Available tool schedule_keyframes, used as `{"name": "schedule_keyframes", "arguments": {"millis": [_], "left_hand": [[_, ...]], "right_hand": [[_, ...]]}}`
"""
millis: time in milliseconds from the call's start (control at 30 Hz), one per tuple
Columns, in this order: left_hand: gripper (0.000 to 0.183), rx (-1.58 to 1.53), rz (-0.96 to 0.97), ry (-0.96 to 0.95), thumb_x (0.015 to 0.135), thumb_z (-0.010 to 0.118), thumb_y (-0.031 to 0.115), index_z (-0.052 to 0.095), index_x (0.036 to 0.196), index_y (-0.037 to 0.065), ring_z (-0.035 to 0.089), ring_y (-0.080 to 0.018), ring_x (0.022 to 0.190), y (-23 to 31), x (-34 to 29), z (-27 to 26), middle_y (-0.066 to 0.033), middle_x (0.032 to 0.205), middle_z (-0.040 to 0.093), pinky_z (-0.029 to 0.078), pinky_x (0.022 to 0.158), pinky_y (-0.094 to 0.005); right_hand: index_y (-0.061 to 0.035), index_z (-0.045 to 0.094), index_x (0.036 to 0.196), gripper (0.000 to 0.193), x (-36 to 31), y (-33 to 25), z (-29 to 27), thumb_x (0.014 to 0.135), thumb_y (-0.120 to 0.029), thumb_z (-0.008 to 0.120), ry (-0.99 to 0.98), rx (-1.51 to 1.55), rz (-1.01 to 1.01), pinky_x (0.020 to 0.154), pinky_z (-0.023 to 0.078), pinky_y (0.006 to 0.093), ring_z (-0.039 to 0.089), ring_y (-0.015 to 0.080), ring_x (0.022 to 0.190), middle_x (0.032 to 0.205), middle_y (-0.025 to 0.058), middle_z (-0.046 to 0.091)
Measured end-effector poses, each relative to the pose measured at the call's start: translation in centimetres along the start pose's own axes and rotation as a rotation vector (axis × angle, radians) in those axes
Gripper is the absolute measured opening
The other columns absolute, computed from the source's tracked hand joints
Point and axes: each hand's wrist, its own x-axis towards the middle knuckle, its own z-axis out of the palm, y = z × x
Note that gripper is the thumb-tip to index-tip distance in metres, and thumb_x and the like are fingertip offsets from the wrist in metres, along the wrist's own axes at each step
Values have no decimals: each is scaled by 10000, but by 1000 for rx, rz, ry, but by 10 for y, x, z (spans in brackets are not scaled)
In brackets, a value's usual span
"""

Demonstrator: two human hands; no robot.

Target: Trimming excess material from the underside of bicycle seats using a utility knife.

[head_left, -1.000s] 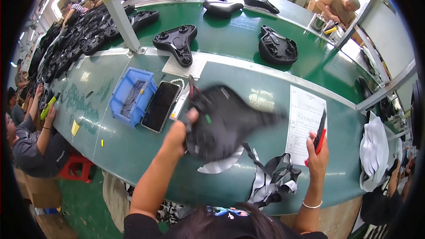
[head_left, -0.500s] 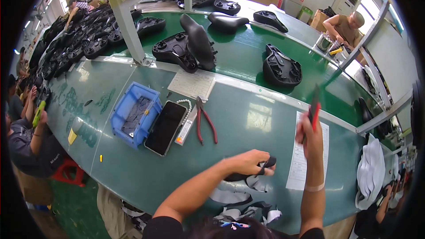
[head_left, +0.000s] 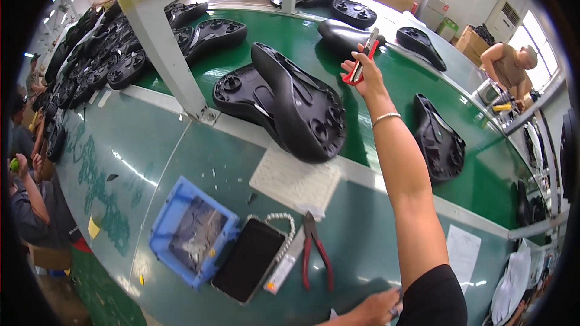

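Note:
My right hand (head_left: 367, 75) reaches far over the green belt, its fingers around a red and grey utility knife (head_left: 365, 57). Just beyond the knife lies a smooth black bicycle saddle (head_left: 341, 36). To the left of my right arm, two saddles lie one on the other: the upper saddle (head_left: 296, 105) rests tilted on the lower saddle (head_left: 232, 93). At the lower edge, my left hand (head_left: 377, 308) is low over the bench with curled fingers. My right sleeve partly covers it, so what it holds cannot be made out. Red-handled cutting pliers (head_left: 315, 256) lie nearby.
Left of the pliers are a phone (head_left: 249, 259) and a blue bin (head_left: 158, 238) of dark scraps. A white post (head_left: 160, 42) stands at the bench edge. More saddles (head_left: 127, 66) are heaped left; another saddle (head_left: 439, 139) lies right. A co-worker (head_left: 510, 66) sits across the belt.
My right hand has swung forward and left with the knife, from above the paper sheet to over the belt. The view has shifted; my left hand now shows at the lower edge.

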Motion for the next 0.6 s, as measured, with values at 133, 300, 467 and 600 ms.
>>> {"name": "schedule_keyframes", "arguments": {"millis": [133, 300, 467, 600], "left_hand": [[513, -58, -9, 67, 839, 545, 249, 423, 1316, 106, 587, -289, 1078, -5, 16, -39, -247, 1222, 502, 452, 887, -474], [366, -132, 3, 137, 851, 507, 199, 498, 1198, 84, 596, -315, 994, 7, 22, -47, -221, 1057, 550, 467, 807, -486], [256, -183, 15, 167, 862, 469, 149, 573, 1079, 61, 606, -342, 909, 32, 3, -17, -195, 892, 598, 481, 726, -498], [232, 69, 162, 212, 971, 506, 226, 559, 1027, 7, 556, -291, 696, 10, 7, -6, -155, 765, 534, 468, 660, -366]], "right_hand": [[-241, 558, 1150, 408, 66, -3, 2, 775, -216, 719, 100, 85, 84, 652, 484, 518, 539, 249, 654, 862, 66, 519], [-259, 507, 1109, 380, 85, -13, -42, 786, -173, 688, 333, 126, -293, 574, 507, 475, 565, 284, 797, 1060, 37, 541], [-199, 554, 995, 253, 0, -75, -116, 780, -188, 686, 352, -192, -218, 518, 521, 399, 586, 187, 790, 875, 0, 567], [-194, 549, 992, 290, -110, -128, -169, 754, -242, 706, 446, -403, -167, 469, 462, 357, 564, 182, 740, 867, 0, 548]]}}
